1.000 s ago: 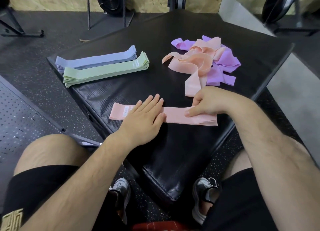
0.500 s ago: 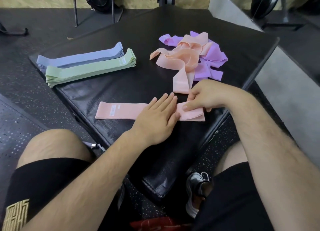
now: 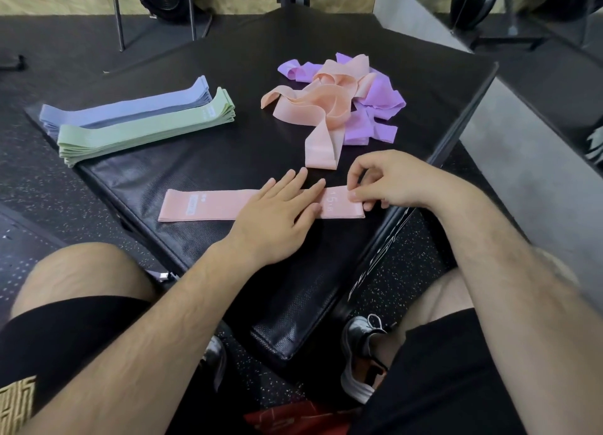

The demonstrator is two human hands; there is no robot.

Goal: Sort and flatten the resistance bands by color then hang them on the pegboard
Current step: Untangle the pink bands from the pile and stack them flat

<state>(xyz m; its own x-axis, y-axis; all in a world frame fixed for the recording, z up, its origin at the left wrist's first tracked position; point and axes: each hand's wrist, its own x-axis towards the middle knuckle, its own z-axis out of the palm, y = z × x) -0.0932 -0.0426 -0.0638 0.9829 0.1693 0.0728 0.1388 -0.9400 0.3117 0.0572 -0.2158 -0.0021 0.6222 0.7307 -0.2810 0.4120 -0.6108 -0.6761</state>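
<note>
Head view: your left grip point(image 3: 277, 219) flat on one pink band point(image 3: 212, 205), right grip point(image 3: 393, 179) pinching its end; one blue stack point(image 3: 130, 108), one green stack point(image 3: 146, 131).

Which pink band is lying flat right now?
The pink band nearest the person, pressed by the left hand, pinched by the right hand. The other pink bands lie looped in the tangled pile.

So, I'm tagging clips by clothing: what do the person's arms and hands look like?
The left hand and right hand are bare: no gloves, rings or watch visible. The left forearm and right forearm are hairy and uncovered, no sleeve in view.
</note>
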